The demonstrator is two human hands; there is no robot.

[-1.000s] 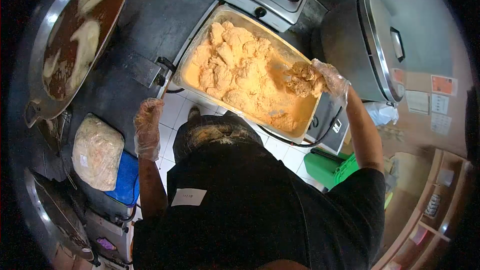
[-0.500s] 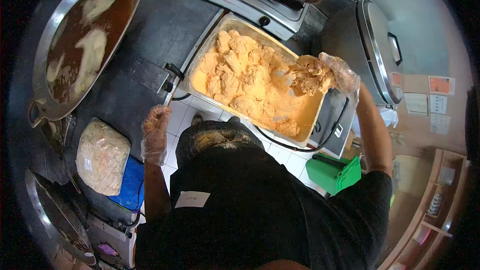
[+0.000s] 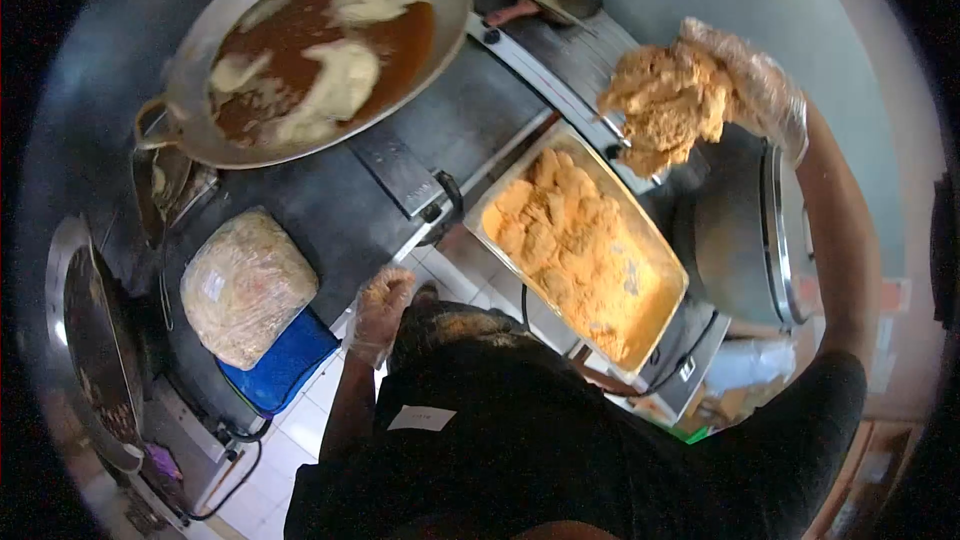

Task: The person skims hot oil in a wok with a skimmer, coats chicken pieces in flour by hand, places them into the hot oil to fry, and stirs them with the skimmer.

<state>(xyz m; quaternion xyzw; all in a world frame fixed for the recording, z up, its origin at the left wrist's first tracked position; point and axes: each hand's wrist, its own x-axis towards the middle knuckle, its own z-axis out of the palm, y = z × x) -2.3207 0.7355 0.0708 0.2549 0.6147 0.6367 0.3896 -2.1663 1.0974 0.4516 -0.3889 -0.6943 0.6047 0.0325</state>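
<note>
Coated pieces in tray, right hand; brown liquid in wok.

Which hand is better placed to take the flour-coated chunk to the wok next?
Probably the right hand: it grips the flour-coated chunk clear of the tray, whereas the left hand appears empty.

The dull silver tray holds pale orange pieces, and the clump beyond it is a deeper tan-orange mottled with brown. Left of the tray, a grey metal pan carries reddish-brown liquid around cream-white lumps, a see-through bag shows mottled beige with faint pink, and the cloth under it is bright blue. The shirt, nearer than the tray, is black with a white label, and white floor tiles form a grey-lined grid.
</note>
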